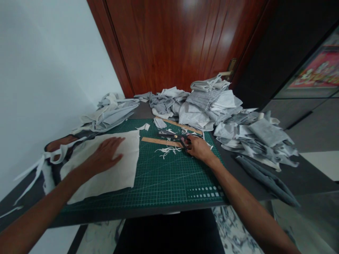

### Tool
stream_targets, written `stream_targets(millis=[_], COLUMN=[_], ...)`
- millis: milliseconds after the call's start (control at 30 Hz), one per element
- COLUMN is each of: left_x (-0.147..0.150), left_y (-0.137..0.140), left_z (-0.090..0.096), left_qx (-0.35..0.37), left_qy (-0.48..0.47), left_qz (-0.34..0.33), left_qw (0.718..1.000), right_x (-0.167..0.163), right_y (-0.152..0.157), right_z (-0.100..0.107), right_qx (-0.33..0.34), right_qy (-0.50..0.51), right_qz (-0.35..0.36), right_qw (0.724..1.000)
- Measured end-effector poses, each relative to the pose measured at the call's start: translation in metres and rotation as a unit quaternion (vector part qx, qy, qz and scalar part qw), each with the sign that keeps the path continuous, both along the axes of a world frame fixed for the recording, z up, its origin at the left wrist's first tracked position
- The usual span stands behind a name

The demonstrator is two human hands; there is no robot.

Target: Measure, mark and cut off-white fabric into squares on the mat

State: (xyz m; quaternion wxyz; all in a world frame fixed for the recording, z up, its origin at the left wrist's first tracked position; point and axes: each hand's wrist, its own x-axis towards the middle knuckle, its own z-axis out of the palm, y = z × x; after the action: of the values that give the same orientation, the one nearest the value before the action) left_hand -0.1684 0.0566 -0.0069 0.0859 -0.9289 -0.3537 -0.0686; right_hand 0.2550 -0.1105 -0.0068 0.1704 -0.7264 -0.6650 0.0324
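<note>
A cream piece of cloth (pixel 124 160) lies flat on the left part of the green cutting mat (pixel 164 183). My left hand (pixel 107 151) rests palm down on this cloth, its fingers stretched out. On the right, my right hand (pixel 197 146) has its fingers closed around the handles of black scissors (pixel 176 136). Their blades point left and lie low over the mat. Just below the blades is a wooden ruler (pixel 159 141), its right end near my fingers. Thin white fabric strips (pixel 168 150) are scattered beside it.
Grey and white cloth piles stand at the back (pixel 209 106), right (pixel 256 134) and left (pixel 111 111). A second wooden strip (pixel 180 124) lies along the mat's far side. A dark grey folded cloth (pixel 265 178) is near the right edge. Behind the table is a brown door (pixel 169 46).
</note>
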Motion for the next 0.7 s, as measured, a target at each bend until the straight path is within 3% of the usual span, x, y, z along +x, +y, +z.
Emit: stream_targets(millis=[100,267,467,700], left_x=[0.059,0.133,0.153,0.166], left_y=[0.008,0.031,0.044,0.052], left_z=[0.006,0.009,0.027,0.053], left_qx=[-0.011,0.031,0.014,-0.006], left_qy=[0.025,0.127,0.178,0.137], left_qz=[-0.105,-0.124,-0.146,-0.086], left_qw=[0.994,0.984,0.973,0.987], right_x=[0.007,0.021,0.033,0.030], right_y=[0.002,0.006,0.007,0.003], right_z=[-0.005,-0.012,-0.010,0.001], right_qx=[0.028,0.127,0.218,0.256], right_qy=[0.010,0.062,0.144,0.177], right_qz=[-0.022,-0.065,-0.117,-0.118], right_qw=[0.999,0.988,0.958,0.943])
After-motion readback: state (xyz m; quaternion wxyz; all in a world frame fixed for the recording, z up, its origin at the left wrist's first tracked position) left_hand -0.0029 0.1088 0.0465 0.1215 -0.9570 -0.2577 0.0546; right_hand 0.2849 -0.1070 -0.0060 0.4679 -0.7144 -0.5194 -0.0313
